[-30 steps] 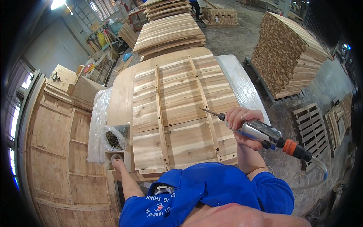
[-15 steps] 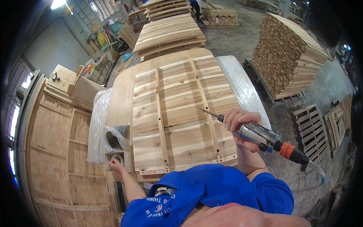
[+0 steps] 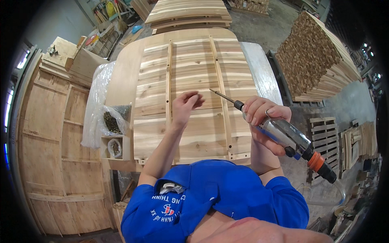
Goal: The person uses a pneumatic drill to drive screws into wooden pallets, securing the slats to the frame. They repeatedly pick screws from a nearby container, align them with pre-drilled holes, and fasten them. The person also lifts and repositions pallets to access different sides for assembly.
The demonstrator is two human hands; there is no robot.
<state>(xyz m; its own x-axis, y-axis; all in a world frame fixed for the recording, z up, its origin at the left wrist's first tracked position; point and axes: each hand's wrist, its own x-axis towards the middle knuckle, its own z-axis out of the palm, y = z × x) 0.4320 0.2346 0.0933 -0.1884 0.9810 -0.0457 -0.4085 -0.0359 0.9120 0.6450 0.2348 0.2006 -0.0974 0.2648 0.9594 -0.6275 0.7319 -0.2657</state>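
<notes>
My right hand (image 3: 265, 117) is wrapped round a pneumatic screwdriver (image 3: 285, 135), whose long thin bit points up and left over the wooden panel (image 3: 190, 119). My left hand (image 3: 186, 107) is above the middle of that panel, fingers curled and pressed together near the bit's tip. Whatever is in those fingers is too small or hidden to make out. Two narrow wooden battens, a left one (image 3: 168, 77) and a right one (image 3: 221, 90), run lengthwise on the panel, with dark holes along them.
Left of the panel, a wooden box (image 3: 126, 146) holds a small bag of screws (image 3: 116, 148); a larger plastic bag of screws (image 3: 112, 121) lies behind it. An air hose (image 3: 341, 190) trails from the screwdriver. Stacked boards (image 3: 310, 60) stand at the right, beyond a slatted pallet (image 3: 324, 139).
My left hand has left the small box of screws and come right and forward over the panel. The screwdriver stays in my right hand, and the view has shifted.
</notes>
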